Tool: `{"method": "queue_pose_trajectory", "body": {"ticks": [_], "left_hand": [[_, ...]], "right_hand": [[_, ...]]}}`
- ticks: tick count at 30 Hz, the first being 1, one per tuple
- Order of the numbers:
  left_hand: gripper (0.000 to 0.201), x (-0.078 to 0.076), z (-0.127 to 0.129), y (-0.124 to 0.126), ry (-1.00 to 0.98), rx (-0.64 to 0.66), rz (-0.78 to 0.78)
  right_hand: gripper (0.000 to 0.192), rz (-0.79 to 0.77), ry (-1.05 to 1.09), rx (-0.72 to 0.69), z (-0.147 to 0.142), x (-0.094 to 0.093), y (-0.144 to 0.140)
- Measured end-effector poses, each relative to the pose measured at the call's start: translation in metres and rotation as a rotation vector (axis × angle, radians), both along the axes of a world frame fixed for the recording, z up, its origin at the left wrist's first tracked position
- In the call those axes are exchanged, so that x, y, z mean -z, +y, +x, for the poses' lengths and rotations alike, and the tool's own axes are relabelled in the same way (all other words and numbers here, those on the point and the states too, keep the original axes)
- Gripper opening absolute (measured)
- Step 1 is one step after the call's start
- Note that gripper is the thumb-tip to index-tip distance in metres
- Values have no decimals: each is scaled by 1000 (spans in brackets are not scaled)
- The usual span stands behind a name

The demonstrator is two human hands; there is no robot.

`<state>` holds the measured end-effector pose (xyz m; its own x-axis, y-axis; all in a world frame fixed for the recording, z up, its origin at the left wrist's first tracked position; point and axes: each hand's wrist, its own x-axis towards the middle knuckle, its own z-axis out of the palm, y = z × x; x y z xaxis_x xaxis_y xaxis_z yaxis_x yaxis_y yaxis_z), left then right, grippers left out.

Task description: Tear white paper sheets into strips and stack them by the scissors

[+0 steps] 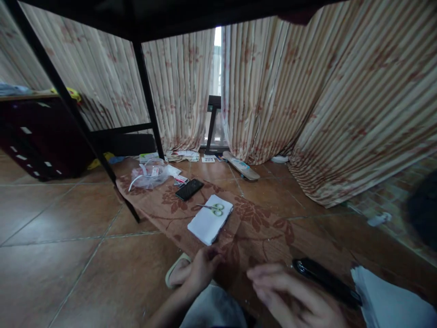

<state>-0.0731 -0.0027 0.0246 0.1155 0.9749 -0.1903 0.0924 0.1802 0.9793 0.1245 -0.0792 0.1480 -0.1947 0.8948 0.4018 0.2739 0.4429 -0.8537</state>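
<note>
My left hand (pixel 205 265) hovers low over the front of a brown patterned cloth surface (pixel 252 218), its fingers curled in. Whatever it may hold is hidden. To the right, my right hand (pixel 290 294) is slightly blurred, its fingers stretched out and nothing seen in them. Just past my left hand lies a stack of white paper (pixel 206 225) with scissors (pixel 216 209) on top, their handles pale green. A black stapler-like tool (pixel 324 279) rests beside my right hand, against a second stack of white paper (pixel 392 298).
Farther along the cloth lie a black phone (pixel 189 189), a small box (pixel 180 180) and a clear plastic bag (pixel 150 175). A skateboard (pixel 241 166) sits on the tiled floor near the curtains (pixel 266 91). A dark metal frame post (pixel 146 86) stands at left.
</note>
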Motion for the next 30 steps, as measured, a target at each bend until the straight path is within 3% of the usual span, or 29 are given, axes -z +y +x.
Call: {"method": "queue_pose_trajectory", "body": {"ticks": [3,5,8,12,17,23,30], "left_hand": [[18,-3,-22,1,148,-32,79],[20,-5,-36,7,262,-75,119],[22,-7,-49,18,413,-141,145],[26,-6,-47,31,455,-149,109],[28,7,-45,40,434,-126,56],[31,23,-49,38,344,-141,112],[25,26,-45,36,254,-223,88]], "right_hand": [[17,-91,-181,164,-28,27,45],[17,-68,-280,201,-44,52,73],[14,-14,-475,151,-60,86,105],[40,22,-736,50,-68,113,133],[43,74,-881,10,-66,127,153],[30,41,-713,-86,-59,128,169],[19,20,-537,-68,-57,131,189]]}}
